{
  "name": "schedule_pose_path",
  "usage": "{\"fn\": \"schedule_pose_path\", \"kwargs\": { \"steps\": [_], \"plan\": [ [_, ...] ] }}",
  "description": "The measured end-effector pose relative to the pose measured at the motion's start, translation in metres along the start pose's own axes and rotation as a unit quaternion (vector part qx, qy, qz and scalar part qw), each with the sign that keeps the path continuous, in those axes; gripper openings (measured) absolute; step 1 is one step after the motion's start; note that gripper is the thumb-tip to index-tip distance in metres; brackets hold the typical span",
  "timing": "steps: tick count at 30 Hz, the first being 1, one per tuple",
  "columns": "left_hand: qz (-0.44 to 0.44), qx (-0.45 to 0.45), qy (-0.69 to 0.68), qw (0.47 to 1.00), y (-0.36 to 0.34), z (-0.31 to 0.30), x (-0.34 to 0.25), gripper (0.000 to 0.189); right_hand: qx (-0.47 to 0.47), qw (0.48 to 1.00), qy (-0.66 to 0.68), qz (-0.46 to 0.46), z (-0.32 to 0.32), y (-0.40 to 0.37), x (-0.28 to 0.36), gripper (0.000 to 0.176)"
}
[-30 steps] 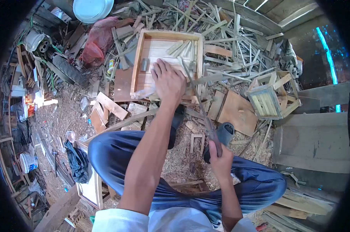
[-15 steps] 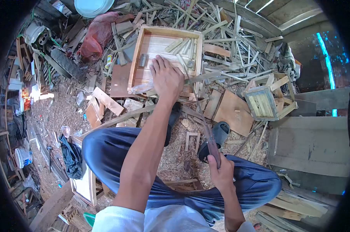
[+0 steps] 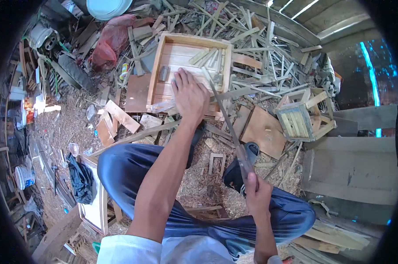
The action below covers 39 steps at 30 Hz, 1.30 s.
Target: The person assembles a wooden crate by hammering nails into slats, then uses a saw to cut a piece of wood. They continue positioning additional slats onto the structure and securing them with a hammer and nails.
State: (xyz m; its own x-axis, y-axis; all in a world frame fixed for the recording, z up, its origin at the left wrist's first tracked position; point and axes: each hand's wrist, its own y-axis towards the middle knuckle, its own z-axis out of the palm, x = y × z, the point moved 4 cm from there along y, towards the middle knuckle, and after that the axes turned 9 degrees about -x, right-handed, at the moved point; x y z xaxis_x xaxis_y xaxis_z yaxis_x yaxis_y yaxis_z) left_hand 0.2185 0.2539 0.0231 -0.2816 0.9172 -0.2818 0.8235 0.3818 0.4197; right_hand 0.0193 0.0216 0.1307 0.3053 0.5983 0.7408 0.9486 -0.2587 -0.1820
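Note:
My left hand (image 3: 191, 97) reaches over the near side of a shallow wooden box (image 3: 153, 75), fingers stretched forward and palm down. What lies under the palm is hidden. My right hand (image 3: 258, 196) is wrapped round the handle of a long-bladed machete (image 3: 228, 121). Its blade points up and left, and the tip overlaps the box in view, just right of my left hand. Inside the box lie several short wooden strips (image 3: 210, 58) and a small grey metal-looking piece (image 3: 164, 73). Clear plastic (image 3: 162, 106) lies at the near left corner.
Several scrap sticks (image 3: 276, 57) are heaped behind and right of the box. A small wooden frame stool (image 3: 298, 119) stands at right, near a flat board (image 3: 265, 132). A red plastic bag (image 3: 112, 42) and a tyre (image 3: 75, 72) sit at left. Wood shavings cover the floor.
The machete has turned so more of its blade's flat side shows, and my right hand has shifted slightly right and down. My left hand has moved slightly relative to the box.

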Motion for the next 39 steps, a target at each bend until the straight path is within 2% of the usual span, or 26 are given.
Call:
{"fn": "schedule_pose_path", "kwargs": {
  "steps": [2, 3, 5, 6, 8, 9, 11, 14, 15, 18, 20, 22, 24, 26, 34, 36, 39],
  "plan": [
    [-0.003, 0.007, -0.012, 1.000, 0.004, -0.003, -0.001, 0.055, 0.033, 0.998, -0.036, -0.029, 0.002, 0.001, 0.020, 0.035],
    [-0.007, 0.017, -0.011, 1.000, 0.008, 0.000, 0.000, 0.055, 0.011, 0.998, -0.052, -0.038, 0.008, 0.001, 0.027, 0.041],
    [-0.002, 0.012, 0.006, 1.000, 0.005, 0.002, -0.002, 0.053, -0.038, 0.993, 0.047, -0.100, 0.049, 0.031, 0.014, 0.039],
    [0.004, 0.012, 0.005, 1.000, -0.004, 0.001, -0.004, 0.053, -0.043, 0.993, 0.051, -0.097, 0.055, 0.036, 0.012, 0.039],
    [-0.040, 0.016, -0.071, 0.997, 0.013, 0.006, 0.006, 0.052, -0.081, 0.979, 0.046, -0.181, 0.079, 0.061, 0.032, 0.039],
    [-0.018, 0.020, -0.035, 0.999, 0.010, 0.009, 0.006, 0.053, -0.082, 0.978, 0.056, -0.186, 0.087, 0.062, 0.025, 0.039],
    [-0.018, 0.020, -0.025, 0.999, 0.009, 0.003, 0.003, 0.053, -0.055, 0.985, 0.086, -0.141, 0.088, 0.062, -0.009, 0.038],
    [-0.023, 0.025, -0.018, 0.999, 0.010, 0.006, 0.000, 0.052, -0.077, 0.980, 0.086, -0.162, 0.095, 0.066, -0.025, 0.040],
    [-0.021, 0.021, -0.022, 0.999, 0.010, 0.005, 0.000, 0.052, -0.048, 0.985, 0.131, -0.098, 0.099, 0.065, -0.033, 0.037],
    [-0.024, 0.010, -0.029, 0.999, 0.009, 0.003, 0.002, 0.050, -0.078, 0.981, 0.158, -0.084, 0.108, 0.062, -0.040, 0.039],
    [-0.026, 0.007, -0.033, 0.999, 0.007, 0.002, 0.000, 0.049, -0.066, 0.980, 0.183, -0.049, 0.109, 0.061, -0.049, 0.039],
    [-0.024, -0.010, -0.043, 0.999, 0.008, 0.001, 0.001, 0.048, -0.057, 0.990, 0.110, -0.062, 0.094, 0.059, -0.035, 0.038],
    [-0.025, 0.004, -0.031, 0.999, 0.008, 0.001, 0.003, 0.048, -0.033, 0.989, 0.142, -0.023, 0.088, 0.053, -0.030, 0.037],
    [-0.027, -0.006, -0.034, 0.999, 0.009, -0.001, 0.000, 0.048, -0.052, 0.992, 0.093, -0.074, 0.080, 0.052, -0.019, 0.036],
    [-0.030, 0.000, -0.026, 0.999, 0.009, 0.000, 0.000, 0.054, -0.005, 0.997, 0.042, -0.062, 0.079, 0.059, -0.002, 0.031],
    [-0.020, -0.006, -0.017, 1.000, 0.008, -0.003, 0.000, 0.056, -0.037, 0.988, 0.032, -0.143, 0.071, 0.045, 0.007, 0.030],
    [-0.030, 0.001, -0.009, 1.000, 0.008, 0.003, 0.001, 0.058, -0.033, 0.993, 0.018, -0.112, 0.047, 0.005, 0.006, 0.029]
  ]
}}
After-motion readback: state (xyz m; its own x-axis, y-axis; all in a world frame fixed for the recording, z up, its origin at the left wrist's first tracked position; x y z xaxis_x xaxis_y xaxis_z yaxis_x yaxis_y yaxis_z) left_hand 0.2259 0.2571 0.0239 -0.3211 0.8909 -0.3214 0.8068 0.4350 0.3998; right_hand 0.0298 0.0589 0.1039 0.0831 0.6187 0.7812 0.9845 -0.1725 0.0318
